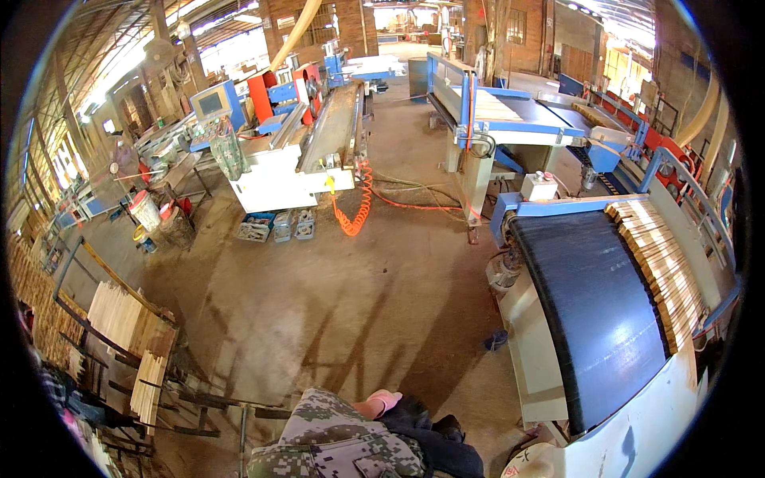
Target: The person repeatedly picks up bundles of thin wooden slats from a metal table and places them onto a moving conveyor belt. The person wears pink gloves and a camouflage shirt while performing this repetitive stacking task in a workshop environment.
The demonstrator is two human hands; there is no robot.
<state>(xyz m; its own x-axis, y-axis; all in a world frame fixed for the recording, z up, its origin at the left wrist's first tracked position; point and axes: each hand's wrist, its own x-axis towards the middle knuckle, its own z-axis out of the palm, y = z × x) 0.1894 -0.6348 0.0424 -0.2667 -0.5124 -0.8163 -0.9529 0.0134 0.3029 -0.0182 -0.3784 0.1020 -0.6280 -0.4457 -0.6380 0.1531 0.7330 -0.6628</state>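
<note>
My left hand (385,401), which looks pinkish, shows at the lower middle, just past the camouflage-patterned clothing (343,430) on my body. It lies close beside a dark, cloth-like shape (422,426); contact between them is unclear. The fingers are small and partly hidden, so their pose is not readable, and no held object can be made out. My right hand is out of the picture. To the right stands a conveyor with a wide black belt (590,311). A row of narrow wooden strips (657,267) lies side by side along its far right part.
At left, a dark metal rack (96,327) carries pale boards (119,315). Ahead is a long machine (279,171) with an orange coiled hose (349,223) and small bins (283,226) at its foot. A blue-framed table (498,119) stands beyond the conveyor. Buckets (145,211) sit left.
</note>
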